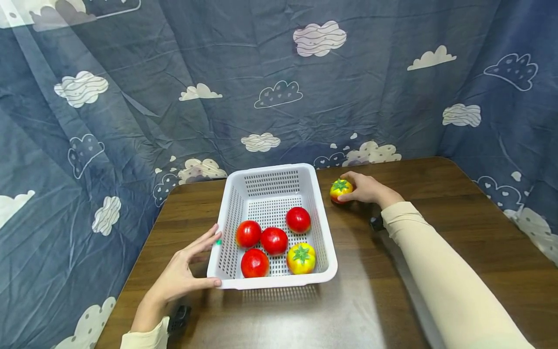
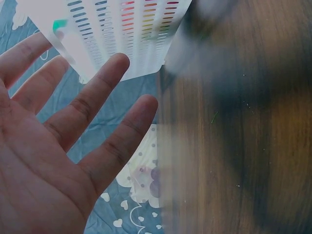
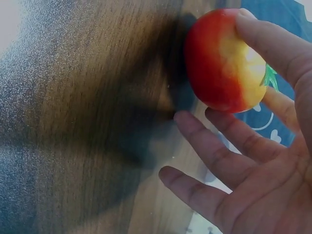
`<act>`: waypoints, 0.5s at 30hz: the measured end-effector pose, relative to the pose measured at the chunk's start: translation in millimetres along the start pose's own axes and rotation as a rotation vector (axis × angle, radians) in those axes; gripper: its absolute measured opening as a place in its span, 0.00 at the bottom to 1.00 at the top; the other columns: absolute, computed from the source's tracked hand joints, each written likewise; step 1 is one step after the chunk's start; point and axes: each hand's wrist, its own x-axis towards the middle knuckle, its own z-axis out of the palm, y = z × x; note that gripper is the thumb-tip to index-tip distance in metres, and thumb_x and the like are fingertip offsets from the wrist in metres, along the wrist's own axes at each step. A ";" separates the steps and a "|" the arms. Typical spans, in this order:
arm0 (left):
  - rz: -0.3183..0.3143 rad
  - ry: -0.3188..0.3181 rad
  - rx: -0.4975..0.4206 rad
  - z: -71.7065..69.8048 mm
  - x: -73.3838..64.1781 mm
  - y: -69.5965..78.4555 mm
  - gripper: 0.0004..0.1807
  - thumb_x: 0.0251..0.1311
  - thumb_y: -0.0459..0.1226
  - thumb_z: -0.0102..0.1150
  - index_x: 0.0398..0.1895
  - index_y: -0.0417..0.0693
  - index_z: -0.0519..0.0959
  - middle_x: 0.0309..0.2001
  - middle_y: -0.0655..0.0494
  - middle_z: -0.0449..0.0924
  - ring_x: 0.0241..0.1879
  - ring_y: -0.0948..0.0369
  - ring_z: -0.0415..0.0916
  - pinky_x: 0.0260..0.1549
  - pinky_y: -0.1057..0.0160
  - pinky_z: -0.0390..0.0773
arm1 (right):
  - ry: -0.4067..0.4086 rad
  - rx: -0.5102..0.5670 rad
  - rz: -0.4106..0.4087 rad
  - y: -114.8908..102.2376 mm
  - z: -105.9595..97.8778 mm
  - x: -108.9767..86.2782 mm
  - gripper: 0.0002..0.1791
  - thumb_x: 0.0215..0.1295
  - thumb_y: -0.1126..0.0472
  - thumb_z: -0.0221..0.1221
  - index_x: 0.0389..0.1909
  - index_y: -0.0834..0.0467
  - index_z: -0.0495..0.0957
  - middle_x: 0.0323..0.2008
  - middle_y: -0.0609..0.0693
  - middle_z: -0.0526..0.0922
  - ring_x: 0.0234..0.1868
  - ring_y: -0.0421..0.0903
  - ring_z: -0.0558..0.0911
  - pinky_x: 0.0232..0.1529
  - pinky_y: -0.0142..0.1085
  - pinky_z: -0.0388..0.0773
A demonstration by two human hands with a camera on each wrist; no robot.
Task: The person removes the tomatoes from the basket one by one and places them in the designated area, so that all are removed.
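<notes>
My right hand (image 1: 365,188) pinches a yellow-and-red tomato (image 1: 341,191) with a green star-shaped leaf top, just right of the basket's far right corner. From the right wrist view, the thumb and fingers are on the tomato (image 3: 222,61), while other fingers stretch out below it. A white perforated plastic basket (image 1: 326,242) sits in the middle. Beside its left wall is my left hand (image 1: 185,271), fingers spread and straight, thumb tip at the near left corner. Inside lie several glossy red tomatoes (image 1: 274,241) and one yellow tomato (image 1: 301,258) with a green top.
The brown wooden table (image 1: 366,300) ends at the back against a blue cloud-printed curtain (image 1: 348,97), which also hangs at both sides. A small green mark (image 1: 219,242) is on the basket's left side. Dark wrist devices (image 1: 377,223) show under both wrists.
</notes>
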 end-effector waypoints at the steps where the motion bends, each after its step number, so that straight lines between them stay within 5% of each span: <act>1: -0.001 -0.001 0.001 0.1 0.0 0.0 0.54 0.46 0.41 0.87 0.81 0.53 0.70 0.86 0.54 0.59 0.65 0.65 0.79 0.52 0.47 0.87 | -0.005 0.000 0.007 -0.4 -0.5 -0.1 0.47 0.67 0.49 0.72 0.78 0.66 0.62 0.70 0.74 0.75 0.68 0.71 0.76 0.74 0.65 0.69; 7: 0.001 0.002 -0.011 0.6 -0.3 0.8 0.55 0.46 0.41 0.88 0.81 0.53 0.71 0.86 0.53 0.59 0.65 0.64 0.79 0.53 0.46 0.87 | -0.021 0.006 0.026 -9.8 -7.7 -0.3 0.55 0.67 0.45 0.72 0.83 0.65 0.52 0.75 0.76 0.67 0.73 0.74 0.71 0.77 0.67 0.65; 15: 0.001 0.004 -0.023 1.9 -0.2 0.1 0.54 0.46 0.39 0.88 0.80 0.53 0.71 0.85 0.53 0.60 0.64 0.65 0.79 0.53 0.45 0.87 | 0.055 -0.027 -0.074 -40.3 -17.6 2.5 0.44 0.71 0.49 0.69 0.79 0.64 0.62 0.73 0.74 0.71 0.75 0.71 0.70 0.76 0.66 0.66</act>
